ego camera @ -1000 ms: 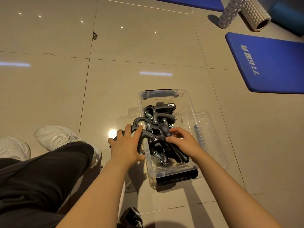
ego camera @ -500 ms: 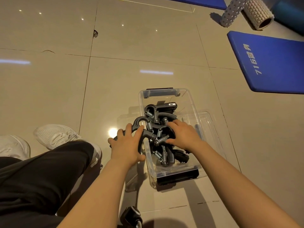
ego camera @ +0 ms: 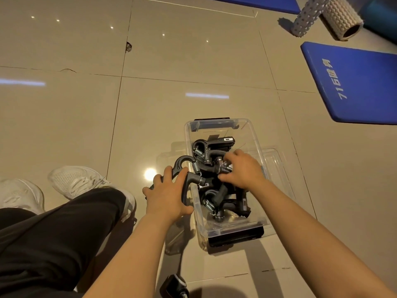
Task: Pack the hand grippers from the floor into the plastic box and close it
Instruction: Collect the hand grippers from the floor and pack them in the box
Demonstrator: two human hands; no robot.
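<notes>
A clear plastic box [ego camera: 253,134] with black latches stands open on the tiled floor, holding several dark hand grippers [ego camera: 223,196] with steel springs. My left hand [ego camera: 166,196] is shut on one hand gripper [ego camera: 182,166] that hangs over the box's left rim. My right hand [ego camera: 242,171] reaches into the box and presses on the pile, fingers curled on a gripper there. The clear lid [ego camera: 277,160] lies flat on the floor beside the box's right wall.
Blue exercise mats [ego camera: 354,82] lie at the right and far edge, with two foam rollers [ego camera: 339,16] behind. My dark trouser leg [ego camera: 53,244] and white shoes [ego camera: 73,181] are at the left. A small black object [ego camera: 174,287] sits near the bottom edge.
My right hand has moved farther into the box, from the near part of the pile toward its middle. My left hand has kept its hold at the left rim.
</notes>
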